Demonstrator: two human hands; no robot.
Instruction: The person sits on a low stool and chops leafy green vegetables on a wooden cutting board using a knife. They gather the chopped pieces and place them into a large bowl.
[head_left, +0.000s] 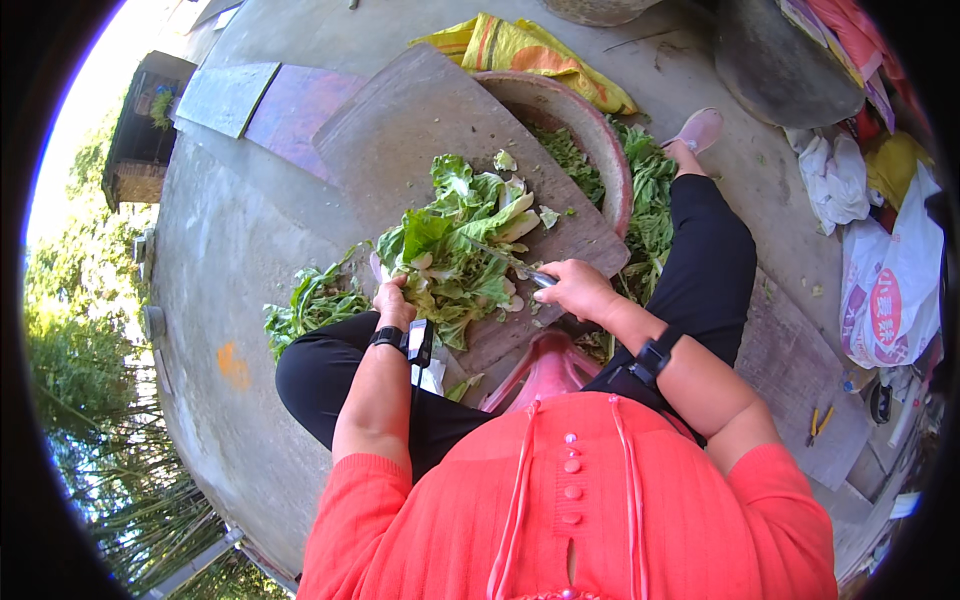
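Note:
My right hand (581, 289) grips the handle of a knife (541, 277), whose blade points up and left over the leafy greens. A heap of leafy greens (450, 247) with pale stalks lies on a wooden board (405, 112) before me. At the heap's near left edge, my left hand (395, 302) holds some of the greens, its fingers partly hidden by leaves. The board rests over the rim of a round basin (615, 161), which has chopped greens (566, 154) inside.
More leafy greens lie on the floor beside my left knee (319, 304) and right leg (646, 195). Behind the basin is a yellow woven sack (517, 52). A pink plastic stool (546, 371) stands between my legs. At right are plastic bags (889, 285) and yellow-handled pliers (820, 426).

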